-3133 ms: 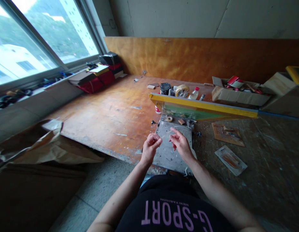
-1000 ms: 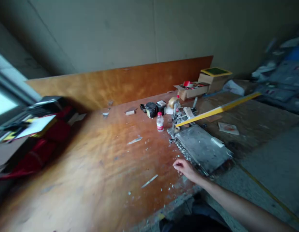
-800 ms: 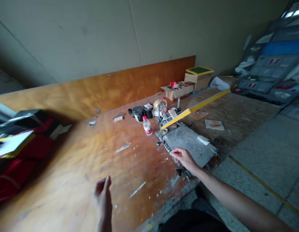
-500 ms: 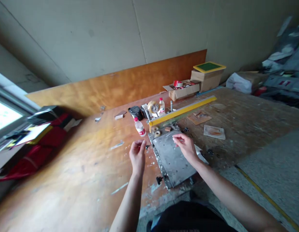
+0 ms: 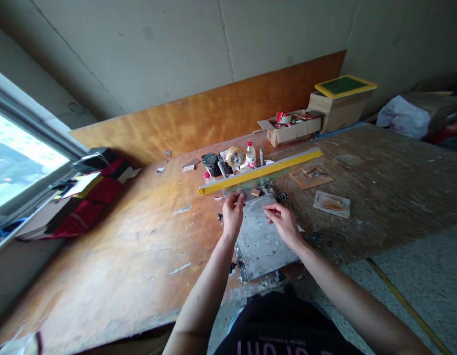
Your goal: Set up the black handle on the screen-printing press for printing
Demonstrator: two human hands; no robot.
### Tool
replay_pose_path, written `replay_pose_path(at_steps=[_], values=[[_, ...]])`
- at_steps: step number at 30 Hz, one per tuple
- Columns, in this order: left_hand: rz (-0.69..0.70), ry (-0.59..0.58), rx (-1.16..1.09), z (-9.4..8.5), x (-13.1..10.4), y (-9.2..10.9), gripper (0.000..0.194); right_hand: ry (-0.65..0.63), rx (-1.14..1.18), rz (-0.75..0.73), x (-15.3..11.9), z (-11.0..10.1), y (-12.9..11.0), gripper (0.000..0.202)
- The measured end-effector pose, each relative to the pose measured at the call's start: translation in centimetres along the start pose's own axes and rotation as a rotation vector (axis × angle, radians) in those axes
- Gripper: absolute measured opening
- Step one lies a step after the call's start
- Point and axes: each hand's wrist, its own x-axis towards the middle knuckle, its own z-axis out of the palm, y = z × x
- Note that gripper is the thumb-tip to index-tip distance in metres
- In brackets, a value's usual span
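My left hand (image 5: 233, 213) hangs over the far left part of a flat grey plate (image 5: 267, 246), thumb and fingertips pinched together. Over the plate's right side is my right hand (image 5: 282, 220), also pinched, pointing left. Whether either holds something thin cannot be made out. Just beyond the hands, a long yellow bar (image 5: 265, 172) with a grey top edge crosses above the plate's far end. A small brown block (image 5: 256, 193) lies at that end, below the bar. Dark knobs (image 5: 280, 276) stick out around the plate.
Behind the bar stand a black tub (image 5: 210, 165), a tape roll (image 5: 235, 158) and a red-capped bottle (image 5: 250, 155). Cardboard boxes (image 5: 295, 130) sit at the back right. A pale packet (image 5: 331, 204) lies on the right; red and black cases (image 5: 80, 212) line the left.
My left hand has moved right, from beside the plate to over it, closer to my right hand. The yellow bar reaches further left and hides most of the nearer bottle. The view has shifted.
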Motion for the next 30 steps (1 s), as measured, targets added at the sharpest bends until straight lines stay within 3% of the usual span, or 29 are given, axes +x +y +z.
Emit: replay_pose_path(at_steps=[8, 13, 20, 25, 30], values=[[-0.041, 0.025, -0.067, 0.7, -0.7, 1.1, 0.033, 0.002, -0.015, -0.009, 0.0, -0.9, 0.8, 0.025], [-0.022, -0.047, 0.01, -0.3, -1.8, 1.5, 0.038, 0.02, -0.091, -0.021, 0.3, -3.5, 2.6, 0.029], [-0.007, -0.019, 0.022, -3.1, -3.5, 1.2, 0.032, 0.041, -0.547, -0.083, 1.0, -8.2, 7.8, 0.017], [-0.02, 0.066, -0.011, -4.7, -3.7, 0.7, 0.029, 0.002, -0.792, -0.064, 1.8, -9.0, 10.2, 0.018], [-0.023, 0.116, -0.025, -5.3, -3.8, 0.3, 0.026, -0.077, -0.992, 0.06, 2.2, -9.3, 10.8, 0.039]])
